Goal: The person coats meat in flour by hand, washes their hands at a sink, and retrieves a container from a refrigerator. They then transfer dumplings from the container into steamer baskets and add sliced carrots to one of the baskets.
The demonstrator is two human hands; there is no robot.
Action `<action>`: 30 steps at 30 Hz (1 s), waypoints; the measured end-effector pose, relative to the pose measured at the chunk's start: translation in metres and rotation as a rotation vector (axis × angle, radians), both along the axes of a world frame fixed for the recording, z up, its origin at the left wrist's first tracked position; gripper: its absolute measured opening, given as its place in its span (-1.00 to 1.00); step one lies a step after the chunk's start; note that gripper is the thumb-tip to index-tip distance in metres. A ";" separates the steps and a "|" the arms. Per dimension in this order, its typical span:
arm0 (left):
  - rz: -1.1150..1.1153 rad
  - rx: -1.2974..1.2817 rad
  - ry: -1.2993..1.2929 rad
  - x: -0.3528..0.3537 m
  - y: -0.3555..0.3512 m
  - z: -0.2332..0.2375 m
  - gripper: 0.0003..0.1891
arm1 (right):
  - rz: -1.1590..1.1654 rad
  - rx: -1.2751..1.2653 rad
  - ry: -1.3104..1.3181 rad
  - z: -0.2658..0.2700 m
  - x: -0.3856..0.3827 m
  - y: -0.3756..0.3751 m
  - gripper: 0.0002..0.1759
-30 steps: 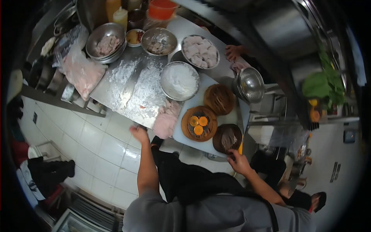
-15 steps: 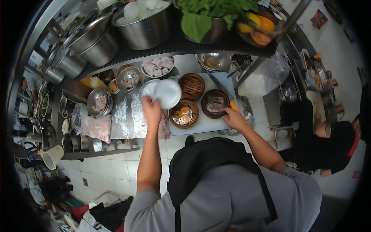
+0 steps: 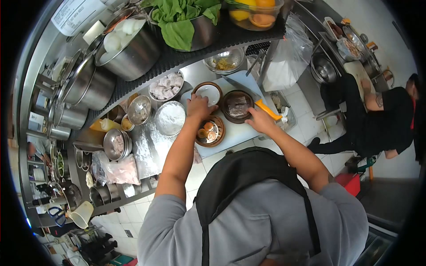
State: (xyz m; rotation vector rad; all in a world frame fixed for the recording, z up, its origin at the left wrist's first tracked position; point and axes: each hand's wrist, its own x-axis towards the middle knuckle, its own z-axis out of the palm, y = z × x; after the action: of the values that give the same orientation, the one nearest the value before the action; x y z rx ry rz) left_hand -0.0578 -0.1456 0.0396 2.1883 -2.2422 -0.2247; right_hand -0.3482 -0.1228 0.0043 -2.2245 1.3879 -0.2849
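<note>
A white plate (image 3: 208,94) sits inside the farther round bamboo steamer (image 3: 195,91). My left hand (image 3: 200,107) lies over the near rim of both with its fingers spread; the fingertips are partly hidden. Just below it, a second bamboo steamer (image 3: 223,137) holds a plate with several round orange-topped pieces (image 3: 208,131). To the right is a darker steamer (image 3: 228,116) with a brown wrapped-looking piece (image 3: 238,107) in it. My right hand (image 3: 262,122) grips that steamer's near right edge. A knife with an orange handle (image 3: 268,109) lies close beyond this hand.
The steamers stand on a pale cutting board (image 3: 235,144). To its left are a bowl of white powder (image 3: 171,118), a bowl of white chunks (image 3: 166,86) and a floured counter. Overhead runs a shelf with pots and leafy greens (image 3: 182,26). Another person (image 3: 379,119) is at the right.
My left hand has brought the white plate from the air down into the farther steamer. My right hand stays at the dark steamer's edge. The camera view has turned.
</note>
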 end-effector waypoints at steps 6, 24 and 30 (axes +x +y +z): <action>0.087 -0.079 -0.086 0.020 -0.015 -0.021 -0.45 | 0.075 -0.056 -0.032 -0.018 0.030 -0.035 -0.47; -0.157 -0.489 0.718 -0.036 0.015 -0.016 -0.81 | -0.790 0.474 0.318 -0.136 -0.291 0.286 -0.69; -0.495 -0.054 0.864 -0.247 0.050 -0.045 -0.83 | -1.676 1.123 0.106 -0.174 -0.375 0.625 -0.71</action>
State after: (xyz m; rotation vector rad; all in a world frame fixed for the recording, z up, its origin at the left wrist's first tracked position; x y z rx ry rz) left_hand -0.3052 -0.0958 -0.0051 1.0977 -2.1109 -0.8848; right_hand -0.7230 0.5020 -0.1701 0.0918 2.2678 0.1136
